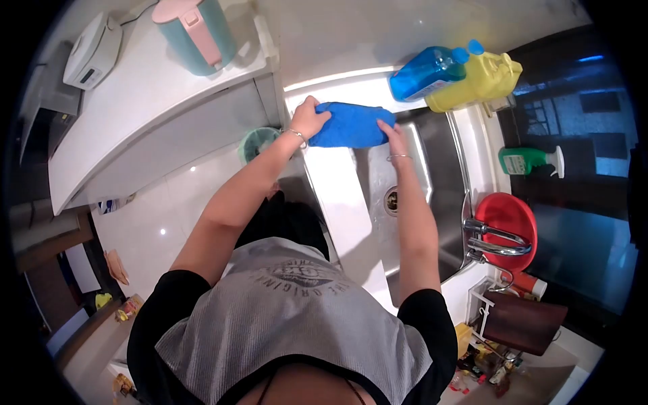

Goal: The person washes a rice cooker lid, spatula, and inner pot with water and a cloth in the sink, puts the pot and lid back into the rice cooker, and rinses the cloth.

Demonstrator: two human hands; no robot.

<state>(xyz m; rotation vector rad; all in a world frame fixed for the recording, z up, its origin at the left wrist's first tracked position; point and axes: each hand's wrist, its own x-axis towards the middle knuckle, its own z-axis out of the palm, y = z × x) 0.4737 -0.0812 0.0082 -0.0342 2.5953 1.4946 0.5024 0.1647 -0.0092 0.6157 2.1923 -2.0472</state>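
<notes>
A blue cloth is stretched between my two hands, over the counter edge and the near corner of the sink. My left hand grips its left end, thumb on top and fingers mostly behind. At the right end, my right hand pinches the cloth with the thumb in front; its other fingers are partly hidden. Below the cloth lies the steel sink with its drain. A blue bottle and a yellow jug stand just beyond my right hand.
A chrome faucet and a red basin are beyond the sink. A green spray bottle is by the window. At left, a kettle and a white appliance sit on a counter. A bin stands on the floor.
</notes>
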